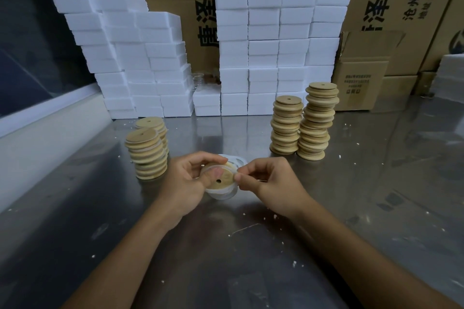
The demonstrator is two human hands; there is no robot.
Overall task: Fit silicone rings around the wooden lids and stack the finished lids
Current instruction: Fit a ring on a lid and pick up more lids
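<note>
A round wooden lid (222,181) with a small centre hole is held above the steel table (251,246). My left hand (187,183) grips its left side, thumb lying on the top face. My right hand (272,182) pinches a translucent silicone ring (234,169) at the lid's right rim. A small pile of loose rings (233,159) lies on the table just behind the lid. Two stacks of ringed lids (148,153) stand at the left. Two taller stacks of bare lids (302,124) stand at the right.
Walls of white foam blocks (263,42) line the back of the table, with cardboard boxes (361,83) behind and to the right. White crumbs lie scattered over the steel surface. A pale ledge (37,130) borders the left edge.
</note>
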